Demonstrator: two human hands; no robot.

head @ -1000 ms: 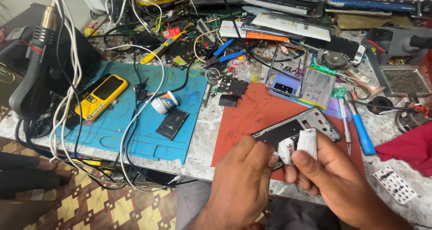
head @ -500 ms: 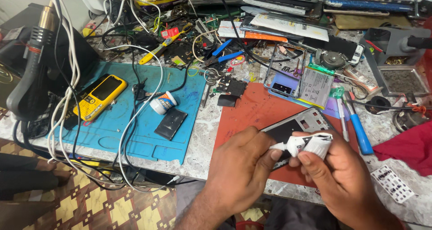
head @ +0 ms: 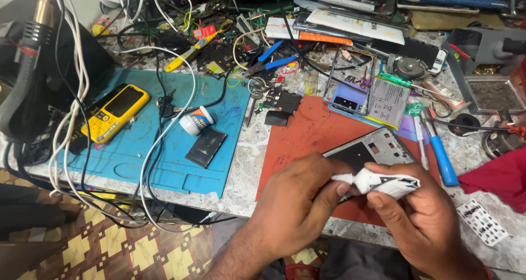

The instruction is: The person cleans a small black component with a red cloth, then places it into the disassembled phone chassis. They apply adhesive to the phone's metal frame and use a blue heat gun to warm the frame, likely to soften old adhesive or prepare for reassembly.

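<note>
My right hand (head: pixel 424 225) grips a small white glue tube (head: pixel 392 184) lying sideways, nozzle pointing left. My left hand (head: pixel 298 200) pinches the white cap (head: pixel 345 178) at the nozzle end. Both hands hover over the red mat (head: pixel 307 132), just in front of a silver phone frame (head: pixel 370 148) that lies on it, partly hidden by my fingers.
A blue mat (head: pixel 137 159) at left carries a yellow keypad phone (head: pixel 114 111), a small white bottle (head: pixel 196 121) and a dark phone part (head: pixel 206 147). White cables (head: pixel 71 110) hang at far left. A blue-handled screwdriver (head: pixel 438 154), phone battery (head: pixel 387 102) and clutter lie behind.
The tube has turned from upright to lying sideways in my right hand. My left hand has moved onto the cap at its nozzle. Both hands shifted slightly toward me.
</note>
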